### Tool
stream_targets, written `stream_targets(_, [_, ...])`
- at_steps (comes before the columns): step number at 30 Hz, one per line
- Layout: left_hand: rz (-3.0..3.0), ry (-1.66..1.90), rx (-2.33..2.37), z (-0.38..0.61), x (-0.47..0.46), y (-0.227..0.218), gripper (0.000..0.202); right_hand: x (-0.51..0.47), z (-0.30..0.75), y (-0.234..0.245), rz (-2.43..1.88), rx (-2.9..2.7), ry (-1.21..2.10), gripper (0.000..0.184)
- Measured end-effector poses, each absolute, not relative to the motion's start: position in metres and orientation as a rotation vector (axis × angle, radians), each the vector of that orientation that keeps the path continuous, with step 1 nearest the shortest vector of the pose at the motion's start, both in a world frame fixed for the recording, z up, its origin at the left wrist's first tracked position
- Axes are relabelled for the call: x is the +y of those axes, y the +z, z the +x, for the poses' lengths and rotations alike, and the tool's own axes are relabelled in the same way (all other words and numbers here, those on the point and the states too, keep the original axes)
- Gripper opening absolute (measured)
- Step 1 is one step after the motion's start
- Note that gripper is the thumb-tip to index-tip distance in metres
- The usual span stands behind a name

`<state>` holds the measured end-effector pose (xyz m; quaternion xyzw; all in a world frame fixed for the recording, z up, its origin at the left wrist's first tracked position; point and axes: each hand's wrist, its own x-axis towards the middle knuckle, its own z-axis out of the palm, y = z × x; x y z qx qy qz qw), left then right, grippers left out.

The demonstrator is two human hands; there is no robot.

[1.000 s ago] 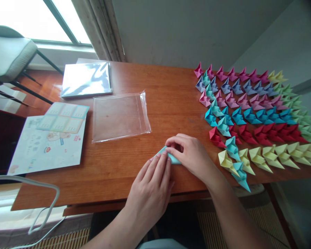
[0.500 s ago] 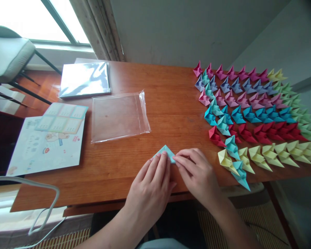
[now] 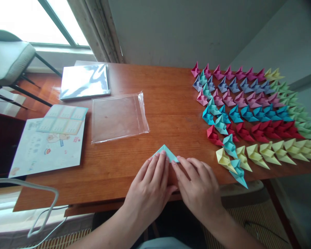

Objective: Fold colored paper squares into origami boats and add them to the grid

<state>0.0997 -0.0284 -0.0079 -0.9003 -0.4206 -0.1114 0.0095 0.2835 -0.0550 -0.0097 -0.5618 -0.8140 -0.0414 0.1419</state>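
A small light-blue paper [image 3: 165,150], folded so that a triangular peak points away from me, lies on the wooden table near its front edge. My left hand [image 3: 151,181] rests flat over its left part, fingers stretched out and side by side, thumb apart. Extended fingertips of my right hand [image 3: 198,183] press on the paper's right corner, with the other fingers spread beside it. Both palms hide the paper's lower part. To the right, a line of light-blue folded paper pieces [image 3: 229,146] runs down across the coloured rows, ending nearest me.
Rows of origami pieces in magenta, purple, pink, blue, red [image 3: 260,132] and yellow [image 3: 256,157] fill the table's right side. A clear plastic sleeve [image 3: 116,117], a shiny wrapped pack [image 3: 84,81] and printed sheets [image 3: 49,148] lie left. A white cable [image 3: 53,193] loops at lower left.
My right hand has gone from pinching the paper's right corner to lying flatter with its fingertips on it. My left hand stays put. The view has shifted slightly.
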Motion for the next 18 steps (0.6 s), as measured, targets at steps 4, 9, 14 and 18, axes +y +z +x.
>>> stream_targets(4, [-2.819,-0.314,-1.305,0.099,-0.028,-0.008,0.062,-0.06,0.293,-0.007,-1.694,-2.317,-0.154,0.037])
stream_targets(9, [-2.831,-0.338,-1.257,0.098,-0.029,-0.009,0.08,-0.058,0.289,-0.007,-1.672,-2.276,-0.09,0.039])
stream_targets(14, [-2.841,-0.332,-1.215,0.096,-0.028,-0.01,0.089,-0.054,0.278,-0.008,-1.621,-2.345,-0.029,0.039])
stream_targets(18, [-2.886,-0.25,-1.106,0.084,-0.022,-0.009,0.084,-0.055,0.278,-0.007,-1.638,-2.368,-0.066,0.041])
